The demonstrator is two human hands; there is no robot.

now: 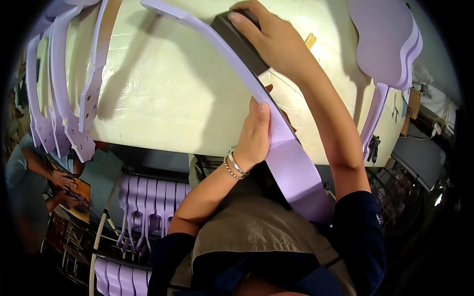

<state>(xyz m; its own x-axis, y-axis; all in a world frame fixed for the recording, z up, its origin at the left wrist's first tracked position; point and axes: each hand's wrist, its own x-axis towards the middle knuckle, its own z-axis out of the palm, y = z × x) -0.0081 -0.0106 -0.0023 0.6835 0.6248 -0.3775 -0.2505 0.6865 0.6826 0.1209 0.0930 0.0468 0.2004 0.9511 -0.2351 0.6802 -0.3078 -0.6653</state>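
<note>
A lavender ukulele [295, 170] lies slantwise in front of me, its body against my apron and its headstock pointing to the far left. My left hand [254, 129] is wrapped round the neck close to the body, thumb on top and fingers partly hidden behind it. A dark grey sanding block [236, 40] is gripped in my right hand [279, 42]. The block lies along the right side of the neck, against the dark edge there. Which face of the block touches the neck cannot be seen.
Several lavender instruments [61, 74] stand at the table's left, more [385, 44] at its right. The pale table [163, 98] ends just before me. Racked lavender bodies [148, 197] are below left. Another person's hands [64, 187] rest on a brown panel. Pliers [374, 148] hang at right.
</note>
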